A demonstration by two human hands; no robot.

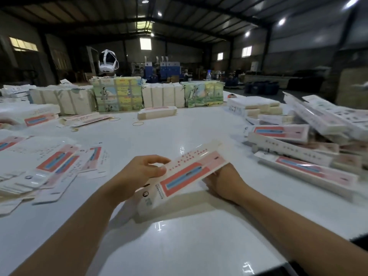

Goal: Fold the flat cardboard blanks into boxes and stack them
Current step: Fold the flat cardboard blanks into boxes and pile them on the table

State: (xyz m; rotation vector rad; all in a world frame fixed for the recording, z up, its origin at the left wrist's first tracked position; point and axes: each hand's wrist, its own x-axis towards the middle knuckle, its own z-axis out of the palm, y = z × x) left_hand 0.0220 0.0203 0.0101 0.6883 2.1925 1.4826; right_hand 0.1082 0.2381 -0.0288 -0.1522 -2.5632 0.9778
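Holding: both hands carry one flat cardboard blank (184, 172) above the white table (179, 236), tilted, its long axis running from low near the left forearm up and away to the right.
Left hand (139, 174): grips the blank's left long edge, thumb on the printed face, fingers curled over the top.
Right hand (225, 182): holds the blank from beneath at its right long edge; fingertips hidden under the card.
Blank face: red-and-blue panel and rows of small red print; lettering too blurred to read.
Left of the hands: a loose, fanned heap of flat blanks (45, 168), edges overlapping and spilling toward the table's left side.
Right of the hands: a pile of folded boxes (304, 150), long and narrow, lying crosswise at differing angles, some tilted on others.
Beyond the hands: bare glossy table surface, then two rubber bands (138, 123) lying flat, a single folded box (157, 112), and a row of strapped bundles (119, 94) along the far edge.
Near the hands: open table surface between the forearms and toward the near edge, with ceiling-light reflections.
Far left: a white headset (107, 62) standing above the bundles.
Background: dim warehouse hall; details indistinct.
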